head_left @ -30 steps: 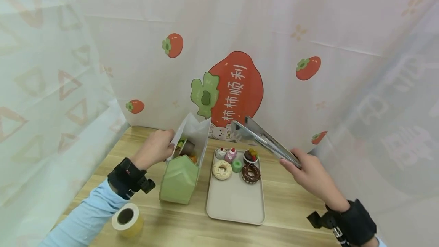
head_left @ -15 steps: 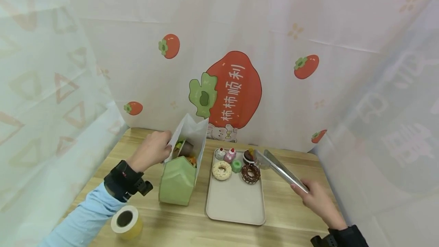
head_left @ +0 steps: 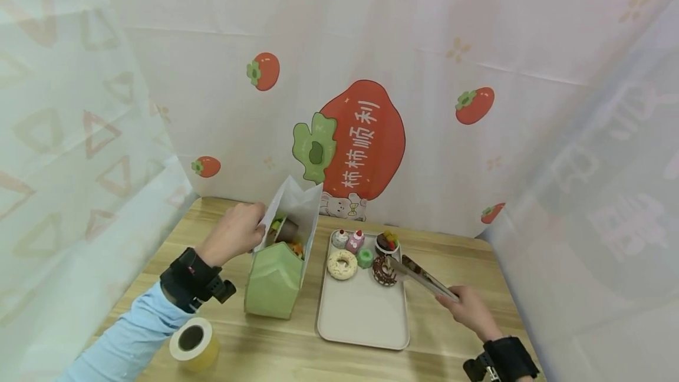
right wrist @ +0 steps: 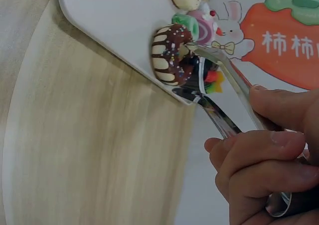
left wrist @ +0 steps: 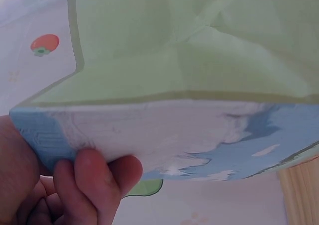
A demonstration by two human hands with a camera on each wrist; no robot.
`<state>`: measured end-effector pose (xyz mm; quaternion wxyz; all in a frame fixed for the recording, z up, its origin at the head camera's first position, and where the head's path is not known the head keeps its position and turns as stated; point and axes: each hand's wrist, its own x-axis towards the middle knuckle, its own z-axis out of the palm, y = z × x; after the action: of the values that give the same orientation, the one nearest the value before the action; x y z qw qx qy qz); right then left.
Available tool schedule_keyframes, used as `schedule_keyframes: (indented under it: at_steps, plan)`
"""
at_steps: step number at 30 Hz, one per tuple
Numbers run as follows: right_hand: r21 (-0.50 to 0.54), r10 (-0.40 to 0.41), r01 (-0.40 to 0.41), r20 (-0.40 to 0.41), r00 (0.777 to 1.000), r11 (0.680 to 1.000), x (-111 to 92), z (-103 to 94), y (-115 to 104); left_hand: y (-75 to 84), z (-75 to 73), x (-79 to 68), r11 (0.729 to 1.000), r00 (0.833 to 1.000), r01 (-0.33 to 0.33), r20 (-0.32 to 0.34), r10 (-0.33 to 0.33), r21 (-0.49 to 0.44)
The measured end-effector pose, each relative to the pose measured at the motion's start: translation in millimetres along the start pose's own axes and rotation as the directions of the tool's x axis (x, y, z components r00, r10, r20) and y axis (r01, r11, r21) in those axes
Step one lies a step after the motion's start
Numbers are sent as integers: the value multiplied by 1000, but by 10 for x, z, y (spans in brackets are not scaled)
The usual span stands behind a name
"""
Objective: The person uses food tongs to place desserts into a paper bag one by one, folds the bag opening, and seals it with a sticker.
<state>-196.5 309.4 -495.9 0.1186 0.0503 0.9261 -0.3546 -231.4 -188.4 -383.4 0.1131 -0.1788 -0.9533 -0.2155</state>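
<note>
My left hand (head_left: 233,231) pinches the upper edge of a green paper bag (head_left: 273,285), which stands with its mouth spread; in the left wrist view the thumb and fingers (left wrist: 92,180) grip its blue and white side. A brown cup (head_left: 288,230) and other food pieces show inside. My right hand (head_left: 472,314) holds metal tongs (head_left: 431,282). Their tips are parted at the chocolate doughnut (head_left: 378,276) on a beige tray (head_left: 363,317). In the right wrist view one tip overlaps the doughnut's hole side and the other lies by its edge, near the tray rim.
Beside the chocolate doughnut on the tray are a cream doughnut (head_left: 339,276), a green ring-shaped sweet (head_left: 365,260), two small cakes, one pink (head_left: 355,243), and a fruit-topped cup (head_left: 387,244). A roll of tape (head_left: 198,355) stands at front left. Printed curtains close in the table.
My right hand has brought the tongs down from above the tray's back, then across to the chocolate doughnut. My left hand and the bag have stayed put.
</note>
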Motion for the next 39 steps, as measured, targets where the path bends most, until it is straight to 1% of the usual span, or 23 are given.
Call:
schedule_keyframes:
  at_steps: [3, 7, 11, 14, 19, 24, 29, 31, 33, 36, 39]
  plan:
    - [5, -6, 6, 17, 1000, 1000, 89, 37, 28, -5, 7, -1, 1000, 1000, 4, 6, -4, -7]
    - [47, -42, 39, 67, 997, 998, 185, 39, 51, -7, 3, -9, 1000, 1000, 0, -2, 0, -17]
    - [83, -76, 67, 101, 992, 994, 228, 20, 69, -9, -3, -10, 1000, 1000, 2, 0, -2, -22]
    - [90, -87, 78, 100, 991, 993, 221, 13, 75, -10, -1, -6, 1000, 1000, 12, 13, -11, -29]
    - [92, -105, 94, 117, 988, 991, 156, 5, 61, -19, 5, 4, 999, 1000, 15, 24, -14, -38]
    - [100, -92, 77, 155, 984, 992, 92, -3, 39, -29, 16, 15, 999, 1000, 15, 25, -14, -40]
    - [105, -82, 62, 198, 977, 993, 106, 6, 44, -18, 6, 5, 999, 999, 16, 35, -15, -42]
    - [103, -94, 74, 204, 974, 992, 123, 11, 52, -12, 3, -1, 999, 999, 18, 40, -16, -45]
    - [100, -123, 105, 201, 972, 990, 135, 20, 65, -7, 2, -7, 999, 999, 19, 41, -17, -46]
    - [89, -154, 139, 182, 971, 986, 142, 39, 85, -5, 2, -12, 999, 999, 19, 40, -17, -49]
    - [106, -153, 137, 165, 974, 985, 146, 57, 116, -7, 2, -11, 999, 999, 12, 32, -11, -44]
